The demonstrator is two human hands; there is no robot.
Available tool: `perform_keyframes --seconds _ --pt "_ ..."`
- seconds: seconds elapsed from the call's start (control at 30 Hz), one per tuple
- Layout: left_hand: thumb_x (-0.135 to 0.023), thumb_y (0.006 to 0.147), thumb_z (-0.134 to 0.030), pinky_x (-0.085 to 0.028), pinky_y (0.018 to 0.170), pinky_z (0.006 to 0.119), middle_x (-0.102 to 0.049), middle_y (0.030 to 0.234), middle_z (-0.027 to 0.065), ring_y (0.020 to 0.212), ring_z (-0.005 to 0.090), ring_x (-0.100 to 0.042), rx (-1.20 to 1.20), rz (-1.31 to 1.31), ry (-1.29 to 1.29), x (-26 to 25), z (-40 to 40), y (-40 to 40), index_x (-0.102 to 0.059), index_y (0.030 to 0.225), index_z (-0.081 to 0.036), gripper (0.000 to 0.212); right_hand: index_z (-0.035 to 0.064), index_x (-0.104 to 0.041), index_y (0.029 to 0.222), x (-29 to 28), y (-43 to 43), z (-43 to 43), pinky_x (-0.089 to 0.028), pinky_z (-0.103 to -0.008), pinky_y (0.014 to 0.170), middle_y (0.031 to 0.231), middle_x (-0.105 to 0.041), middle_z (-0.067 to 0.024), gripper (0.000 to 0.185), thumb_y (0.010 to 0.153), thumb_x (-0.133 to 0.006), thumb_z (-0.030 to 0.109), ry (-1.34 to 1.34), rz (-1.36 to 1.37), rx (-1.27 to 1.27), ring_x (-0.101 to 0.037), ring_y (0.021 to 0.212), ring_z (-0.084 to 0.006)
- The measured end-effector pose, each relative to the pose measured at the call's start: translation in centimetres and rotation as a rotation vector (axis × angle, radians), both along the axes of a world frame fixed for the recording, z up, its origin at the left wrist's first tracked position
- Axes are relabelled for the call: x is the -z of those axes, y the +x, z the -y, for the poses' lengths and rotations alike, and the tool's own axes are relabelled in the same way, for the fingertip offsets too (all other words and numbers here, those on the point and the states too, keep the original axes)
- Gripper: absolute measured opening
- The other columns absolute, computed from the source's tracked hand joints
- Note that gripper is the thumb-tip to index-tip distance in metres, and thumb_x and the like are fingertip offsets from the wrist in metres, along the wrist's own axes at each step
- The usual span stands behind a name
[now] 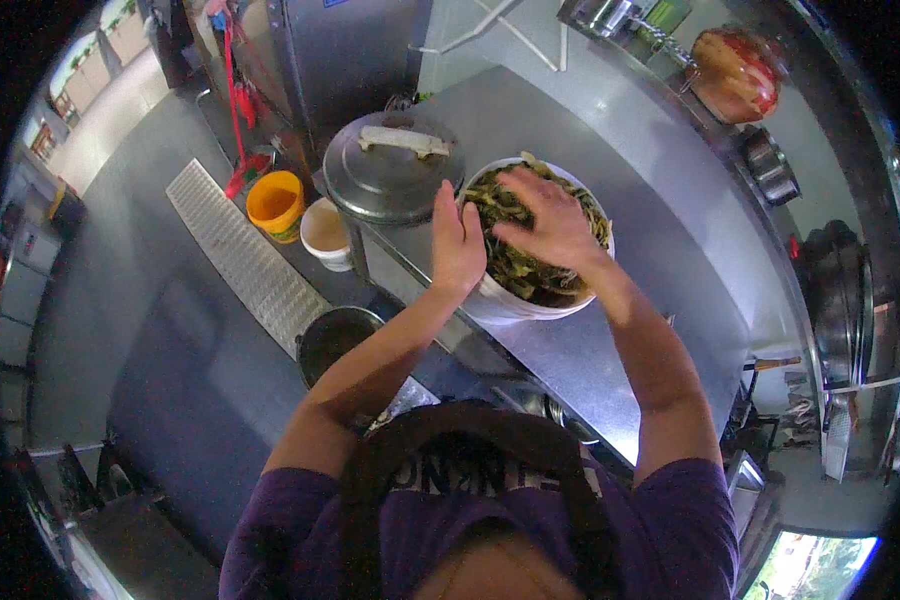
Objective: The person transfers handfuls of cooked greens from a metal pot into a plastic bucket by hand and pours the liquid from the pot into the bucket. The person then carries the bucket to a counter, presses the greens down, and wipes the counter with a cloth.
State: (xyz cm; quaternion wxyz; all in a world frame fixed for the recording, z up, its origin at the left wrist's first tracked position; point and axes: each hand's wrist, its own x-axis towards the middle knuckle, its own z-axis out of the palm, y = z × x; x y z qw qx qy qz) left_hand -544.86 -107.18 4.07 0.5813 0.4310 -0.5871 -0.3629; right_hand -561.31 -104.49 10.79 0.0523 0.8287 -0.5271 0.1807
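A white plastic bucket stands on the steel counter, filled to near its rim with dark green, leafy vegetables. My right hand lies flat over the leaves with its fingers spread, palm down. On the bucket's left side is my left hand, upright along the rim, fingers straight and thumb apart. Whether it presses on the bucket wall cannot be told. Neither hand grips anything. Beside the bucket, to the left, sits a round metal pot lid with a pale handle.
The steel counter runs along the wall. Below its left edge are a yellow bucket, a white bucket, a dark pot and a metal grating strip in the floor. A wall shelf at right holds a metal bowl.
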Motion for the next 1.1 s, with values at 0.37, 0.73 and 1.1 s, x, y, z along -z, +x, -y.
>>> perform_keyframes --seconds 0.37,0.73,1.1 --pt "-0.054 0.074 -0.062 -0.031 0.102 0.045 -0.037 0.133 0.0237 0.121 0.041 -0.038 0.399 1.006 -0.622 -2.9 1.4 0.4 -0.037 0.132 -0.005 0.083 0.0092 -0.028 0.136 -4.3 -0.3 -5.5 -0.038 -0.0426 0.096 0.127 -0.043 -0.0261 0.075 0.083 -0.043 0.06 0.392 0.165 0.591 -0.044 0.116 -0.0404" --pt "-0.065 0.059 -0.068 -0.041 0.095 0.041 -0.041 0.127 0.0281 0.111 0.0405 -0.049 0.605 1.145 -0.214 -8.6 1.0 -1.3 -0.041 0.125 0.0 0.098 0.0006 -0.027 0.135 -3.2 -1.6 -5.1 -0.042 -0.0423 0.09 0.123 -0.043 -0.0305 0.09 0.077 -0.048 0.066 0.339 -0.094 0.556 -0.051 0.108 -0.04" --pt "-0.063 0.065 -0.064 -0.028 0.105 0.043 -0.035 0.135 0.0206 0.127 0.0346 -0.034 0.374 1.032 -0.622 -6.7 0.0 -0.5 -0.037 0.127 0.001 0.094 0.0038 -0.055 0.111 -1.6 -4.0 1.4 -0.043 -0.0431 0.086 0.112 -0.056 -0.0201 0.047 0.091 -0.038 0.042 0.232 0.218 0.249 -0.054 0.101 -0.0356"
